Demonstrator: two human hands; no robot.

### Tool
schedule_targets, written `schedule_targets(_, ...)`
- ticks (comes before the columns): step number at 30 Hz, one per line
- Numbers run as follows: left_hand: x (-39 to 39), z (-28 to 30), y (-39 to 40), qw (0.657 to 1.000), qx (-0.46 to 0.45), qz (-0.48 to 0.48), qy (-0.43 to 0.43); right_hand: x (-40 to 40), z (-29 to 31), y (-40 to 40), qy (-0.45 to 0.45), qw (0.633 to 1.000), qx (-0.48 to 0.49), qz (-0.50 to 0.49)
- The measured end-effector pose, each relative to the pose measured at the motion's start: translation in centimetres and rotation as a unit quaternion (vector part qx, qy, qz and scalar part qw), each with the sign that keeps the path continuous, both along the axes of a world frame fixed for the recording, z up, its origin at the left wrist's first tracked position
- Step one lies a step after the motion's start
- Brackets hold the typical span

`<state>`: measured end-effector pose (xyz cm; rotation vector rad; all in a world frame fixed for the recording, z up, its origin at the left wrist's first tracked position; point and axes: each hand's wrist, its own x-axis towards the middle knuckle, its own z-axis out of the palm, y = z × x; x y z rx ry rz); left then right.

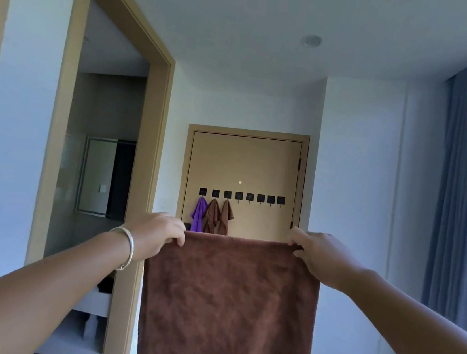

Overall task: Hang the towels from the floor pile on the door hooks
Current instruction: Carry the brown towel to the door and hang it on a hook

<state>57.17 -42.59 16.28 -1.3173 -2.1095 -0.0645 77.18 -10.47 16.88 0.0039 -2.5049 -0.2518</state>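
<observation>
Brown towel (pixel 229 304), spread flat, top corners pinched by left hand (pixel 156 233) and right hand (pixel 321 255). Tan door (pixel 257 165) beyond: eight black hooks (pixel 249 197); purple towel (pixel 199 214) and two brown towels (pixel 219 216) on leftmost three.

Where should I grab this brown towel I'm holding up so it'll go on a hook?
Probably at the middle of the top edge of the brown towel, from above. The left hand and right hand pinch its top corners, so it hangs flat; bunching the centre would give a point to catch on a hook.

brown towel (pixel 228 307) held spread, three apparently hung
</observation>
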Motion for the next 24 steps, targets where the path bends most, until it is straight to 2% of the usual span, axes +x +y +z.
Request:
schedule_targets(6,-10.0,-0.7,5.0,1.000,0.001,-0.002,-0.020,-9.2,-1.7,3.3,0.011,0.996,0.089,0.026)
schedule_targets(15,-27.5,0.7,12.5,0.994,0.086,-0.021,-0.071,-26.4,-0.7,8.4,0.046,0.998,0.047,-0.006)
schedule_targets(20,-35.3,0.4,15.0,0.993,0.091,-0.053,-0.046,-35.4,-1.0,11.0,0.076,0.997,-0.001,-0.014)
schedule_targets(24,-40.6,-0.8,17.1,0.995,0.059,-0.071,-0.027,-41.4,-1.6,12.7,0.069,0.998,-0.007,-0.009)
